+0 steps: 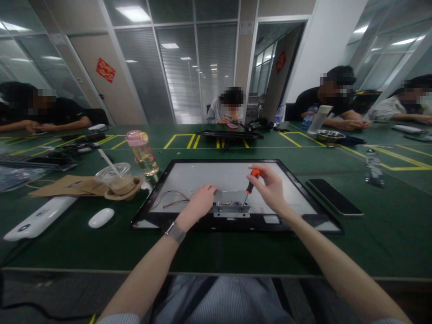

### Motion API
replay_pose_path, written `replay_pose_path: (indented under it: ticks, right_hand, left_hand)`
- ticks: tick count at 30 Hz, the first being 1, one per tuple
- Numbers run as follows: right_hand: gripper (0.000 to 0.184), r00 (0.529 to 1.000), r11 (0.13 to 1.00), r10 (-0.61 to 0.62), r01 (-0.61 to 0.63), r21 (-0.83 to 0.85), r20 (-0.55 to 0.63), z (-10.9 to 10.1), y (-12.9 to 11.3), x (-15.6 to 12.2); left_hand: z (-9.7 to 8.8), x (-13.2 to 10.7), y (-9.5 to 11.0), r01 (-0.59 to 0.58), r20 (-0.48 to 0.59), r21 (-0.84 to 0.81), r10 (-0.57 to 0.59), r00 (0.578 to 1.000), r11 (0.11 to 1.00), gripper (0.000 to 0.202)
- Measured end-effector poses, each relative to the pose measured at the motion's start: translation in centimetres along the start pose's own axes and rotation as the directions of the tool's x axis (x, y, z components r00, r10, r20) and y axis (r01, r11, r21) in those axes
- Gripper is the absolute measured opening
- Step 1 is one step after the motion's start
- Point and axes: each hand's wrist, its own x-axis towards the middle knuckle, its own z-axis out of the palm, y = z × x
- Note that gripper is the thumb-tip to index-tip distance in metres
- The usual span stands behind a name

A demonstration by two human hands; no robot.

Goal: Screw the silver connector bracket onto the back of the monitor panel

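A black-framed monitor panel [189, 171] lies face down on the green table. Near its front edge sits a metal bracket [231, 213] with video ports along it. My right hand [272, 186] pinches an orange and black screwdriver [250, 183], its handle tilted and its tip down at the right part of the bracket. At the bracket's left end rests my left hand [200, 202], fingers curved over the metal; the fingertips are partly hidden. To the left of that hand a thin bundle of wires [173, 195] lies loose on the panel.
A black phone [334, 196] lies right of the panel. On the left are a white mouse [101, 218], an iced drink cup [116, 177], a pink-lidded bottle [141, 153] and a long white device [42, 218]. Several people sit across the table.
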Motion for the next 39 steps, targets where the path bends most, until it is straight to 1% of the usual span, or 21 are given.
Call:
replay_pose_path:
  ticks: [1, 3, 4, 7, 9, 11, 15, 17, 18, 22, 24, 27, 29, 31, 33, 35, 37, 39]
  right_hand:
    - [0.013, 1.0, 1.0, -0.019, 0.019, -0.015, -0.013, -0.09, 0.1, 0.04]
    - [0.01, 1.0, 1.0, -0.023, 0.023, -0.007, 0.002, -0.27, 0.11, 0.06]
    - [0.012, 1.0, 1.0, -0.013, 0.012, 0.014, 0.024, -0.34, 0.02, 0.03]
    - [0.026, 0.995, 0.994, 0.024, -0.035, 0.106, 0.096, -0.39, -0.41, -0.12]
    - [0.028, 0.992, 0.988, 0.045, -0.063, 0.143, 0.121, -0.29, -0.58, -0.18]
    - [0.025, 0.993, 0.99, 0.047, -0.061, 0.126, 0.111, -0.17, -0.53, -0.15]
    - [0.013, 0.999, 0.999, -0.028, 0.026, 0.044, 0.032, -0.1, -0.11, 0.09]
    - [0.008, 0.999, 0.999, -0.043, 0.043, 0.026, 0.011, -0.17, -0.03, 0.16]
    - [0.009, 0.999, 0.999, -0.037, 0.036, 0.031, 0.019, -0.22, -0.06, 0.16]
    - [0.026, 0.995, 0.991, 0.022, -0.034, 0.13, 0.097, -0.35, -0.42, 0.07]
    - [0.024, 0.994, 0.99, 0.031, -0.045, 0.134, 0.101, -0.35, -0.59, 0.07]
    - [0.014, 0.998, 0.999, -0.015, 0.012, 0.053, 0.053, -0.32, -0.69, 0.17]
    - [0.011, 0.999, 0.999, -0.042, 0.041, 0.026, 0.033, -0.32, -0.7, 0.23]
    - [0.016, 0.998, 0.998, -0.022, 0.019, 0.058, 0.051, -0.31, -0.73, 0.21]
    - [0.026, 0.995, 0.992, 0.027, -0.039, 0.122, 0.099, -0.29, -0.78, 0.13]
    - [0.03, 0.988, 0.981, 0.062, -0.086, 0.176, 0.139, -0.26, -0.8, 0.05]
    - [0.026, 0.989, 0.981, 0.056, -0.08, 0.179, 0.135, -0.24, -0.73, 0.05]
    - [0.017, 0.996, 0.99, 0.014, -0.027, 0.138, 0.089, -0.27, -0.58, 0.14]
  left_hand:
    - [0.07, 0.03, -0.06, -0.001, -0.005, -0.003, 0.001, 1.0, 1.0, 0.042]
    - [0.16, 0.07, -0.15, 0.002, -0.01, -0.008, -0.002, 1.0, 1.0, 0.042]
    - [0.17, 0.09, -0.17, 0.003, -0.01, -0.008, -0.003, 1.0, 1.0, 0.041]
    - [0.14, 0.1, -0.12, 0.008, 0.0, 0.001, -0.008, 1.0, 1.0, 0.041]
    - [0.12, 0.1, -0.08, 0.005, 0.002, 0.006, -0.005, 1.0, 1.0, 0.042]
    - [0.15, 0.11, -0.08, 0.0, 0.001, 0.009, 0.0, 1.0, 1.0, 0.042]
    - [0.27, 0.12, -0.17, -0.002, -0.006, 0.008, 0.002, 1.0, 1.0, 0.042]
    - [0.29, 0.11, -0.2, -0.005, -0.008, 0.007, 0.006, 1.0, 1.0, 0.043]
    - [0.27, 0.09, -0.2, -0.008, -0.006, 0.005, 0.008, 1.0, 1.0, 0.043]
    - [0.21, 0.06, -0.17, 0.002, -0.004, -0.005, -0.002, 1.0, 1.0, 0.043]
    - [0.23, 0.07, -0.19, 0.003, -0.009, -0.006, -0.003, 1.0, 1.0, 0.043]
    - [0.31, 0.14, -0.27, -0.001, -0.014, -0.006, 0.001, 1.0, 1.0, 0.042]
    - [0.35, 0.17, -0.33, -0.001, -0.012, -0.007, 0.0, 1.0, 1.0, 0.042]
    - [0.35, 0.19, -0.38, 0.0, -0.011, -0.01, 0.0, 1.0, 1.0, 0.042]
    - [0.35, 0.19, -0.38, 0.002, -0.012, -0.015, -0.002, 1.0, 1.0, 0.043]
    - [0.34, 0.18, -0.35, 0.004, -0.013, -0.02, -0.004, 1.0, 1.0, 0.043]
    - [0.34, 0.15, -0.29, 0.003, -0.015, -0.021, -0.003, 1.0, 1.0, 0.043]
    - [0.35, 0.14, -0.25, 0.0, -0.018, -0.023, -0.001, 1.0, 1.0, 0.043]
